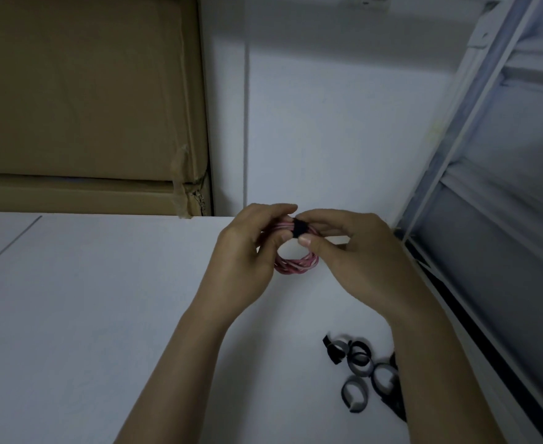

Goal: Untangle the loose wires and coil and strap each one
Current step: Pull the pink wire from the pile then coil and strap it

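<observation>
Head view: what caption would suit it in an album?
Both hands, left hand and right hand, fasten a black strap round a coiled pink wire.

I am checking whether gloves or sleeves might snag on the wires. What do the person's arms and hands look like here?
Both the left hand and the right hand are bare: no gloves, rings, watch or wristband in view. The forearms are bare too, with no sleeve visible up to the picture's lower edge. Fingernails look short and unpainted.
</observation>
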`<state>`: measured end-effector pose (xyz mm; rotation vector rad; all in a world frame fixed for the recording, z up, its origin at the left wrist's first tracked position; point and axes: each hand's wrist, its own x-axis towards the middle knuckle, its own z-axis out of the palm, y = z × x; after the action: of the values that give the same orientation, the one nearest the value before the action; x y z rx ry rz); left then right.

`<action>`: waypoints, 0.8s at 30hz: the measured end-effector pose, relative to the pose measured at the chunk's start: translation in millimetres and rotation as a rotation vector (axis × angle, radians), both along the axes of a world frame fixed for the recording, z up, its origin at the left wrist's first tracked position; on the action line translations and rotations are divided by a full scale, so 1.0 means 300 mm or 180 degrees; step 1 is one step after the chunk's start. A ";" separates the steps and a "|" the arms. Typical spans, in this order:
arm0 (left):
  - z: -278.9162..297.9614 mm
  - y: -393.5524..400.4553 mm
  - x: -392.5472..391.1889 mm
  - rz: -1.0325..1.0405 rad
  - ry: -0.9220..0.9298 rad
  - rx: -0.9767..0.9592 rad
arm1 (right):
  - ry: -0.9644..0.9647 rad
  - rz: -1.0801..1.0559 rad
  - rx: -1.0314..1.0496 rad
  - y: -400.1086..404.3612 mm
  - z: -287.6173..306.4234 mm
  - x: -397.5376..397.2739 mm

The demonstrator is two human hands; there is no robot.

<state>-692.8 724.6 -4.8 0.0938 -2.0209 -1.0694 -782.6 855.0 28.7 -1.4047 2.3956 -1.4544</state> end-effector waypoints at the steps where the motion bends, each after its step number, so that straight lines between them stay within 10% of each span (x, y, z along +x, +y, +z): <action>1: 0.002 0.000 0.000 0.0086 0.0023 -0.0071 | -0.0003 -0.0009 0.0041 -0.005 -0.003 0.000; 16: 0.030 0.017 0.007 0.0165 -0.0277 0.0838 | -0.0157 0.0000 -0.0299 -0.032 -0.029 0.002; 24: 0.027 0.007 0.005 0.0042 0.0095 0.1651 | -0.1715 0.0451 -0.0886 -0.024 -0.008 -0.006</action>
<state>-691.4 726.8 3.4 0.3561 -1.6697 -1.5526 -784.4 847.7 26.3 -1.0114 1.7885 -1.8821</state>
